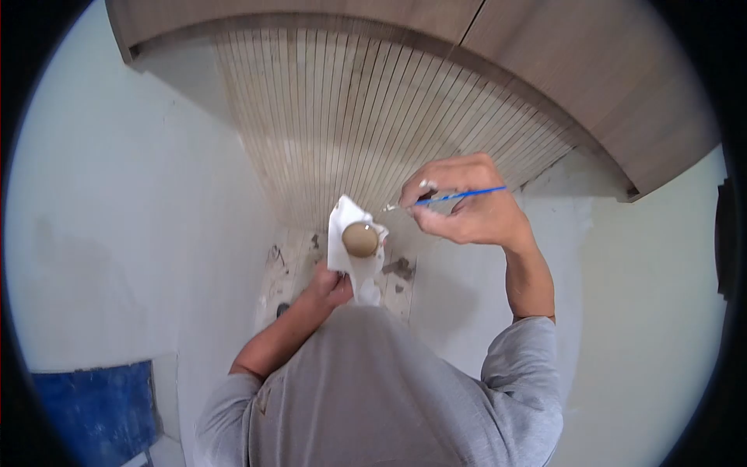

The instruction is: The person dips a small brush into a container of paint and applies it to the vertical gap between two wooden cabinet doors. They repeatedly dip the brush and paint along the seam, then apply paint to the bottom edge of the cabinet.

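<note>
In my right hand, raised in front of the slatted wall, is a thin paintbrush with a blue handle. Thumb and fingers pinch it near the bristle end, and its whitish tip points left. My left hand is closed, low in front of my chest, under a crumpled white paper or cloth. A small round cup with a brownish top or contents sits against this white sheet, just left of and below the brush tip. My left fingers are partly hidden beneath the sheet.
Ahead is a wall panel of narrow pale vertical slats, under an overhanging wooden cabinet. Pale walls stand on both sides. Dark debris lies on the floor below, and a blue panel shows at lower left.
</note>
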The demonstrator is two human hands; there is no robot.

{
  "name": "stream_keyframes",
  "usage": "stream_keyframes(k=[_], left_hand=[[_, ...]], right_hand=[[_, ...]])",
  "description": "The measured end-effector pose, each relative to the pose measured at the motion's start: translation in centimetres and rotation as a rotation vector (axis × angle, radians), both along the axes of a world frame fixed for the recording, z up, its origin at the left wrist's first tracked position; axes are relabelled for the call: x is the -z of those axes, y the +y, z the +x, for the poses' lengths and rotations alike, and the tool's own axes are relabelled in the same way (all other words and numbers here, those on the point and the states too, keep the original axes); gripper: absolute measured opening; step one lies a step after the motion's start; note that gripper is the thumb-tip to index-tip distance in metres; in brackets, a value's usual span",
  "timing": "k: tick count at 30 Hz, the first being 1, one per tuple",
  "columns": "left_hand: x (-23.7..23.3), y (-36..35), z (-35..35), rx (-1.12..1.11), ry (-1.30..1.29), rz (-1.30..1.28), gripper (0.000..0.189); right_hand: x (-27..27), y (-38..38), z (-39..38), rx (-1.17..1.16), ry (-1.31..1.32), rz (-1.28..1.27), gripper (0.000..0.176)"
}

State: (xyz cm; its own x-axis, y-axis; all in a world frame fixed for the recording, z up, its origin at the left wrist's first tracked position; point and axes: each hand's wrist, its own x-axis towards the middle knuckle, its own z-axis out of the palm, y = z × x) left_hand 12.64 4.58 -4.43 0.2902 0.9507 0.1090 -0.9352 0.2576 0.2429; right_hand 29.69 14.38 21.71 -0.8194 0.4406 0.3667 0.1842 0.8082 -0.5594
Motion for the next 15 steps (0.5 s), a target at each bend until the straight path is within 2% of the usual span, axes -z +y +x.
stream_keyframes(k=[8, 10, 15], left_hand=[[2.5, -0.4, -0.4, 0.067, -0.143, -0.033, 0.048], [1.6, -0.5, -0.6, 0.100, -0.234, 0.020, 0.047], [1.3, -0.7, -0.8, 0.103, -0.210, -0.038, 0.049]], right_hand=[[3.7, -2.0, -1.2, 0.006, -0.172, 0.039, 0.011], [4.0, -2.0, -1.5, 0.022, -0.200, 0.045, 0.012], [4.8, -1.8, -2.0, 0.025, -0.307, 0.044, 0.012]])
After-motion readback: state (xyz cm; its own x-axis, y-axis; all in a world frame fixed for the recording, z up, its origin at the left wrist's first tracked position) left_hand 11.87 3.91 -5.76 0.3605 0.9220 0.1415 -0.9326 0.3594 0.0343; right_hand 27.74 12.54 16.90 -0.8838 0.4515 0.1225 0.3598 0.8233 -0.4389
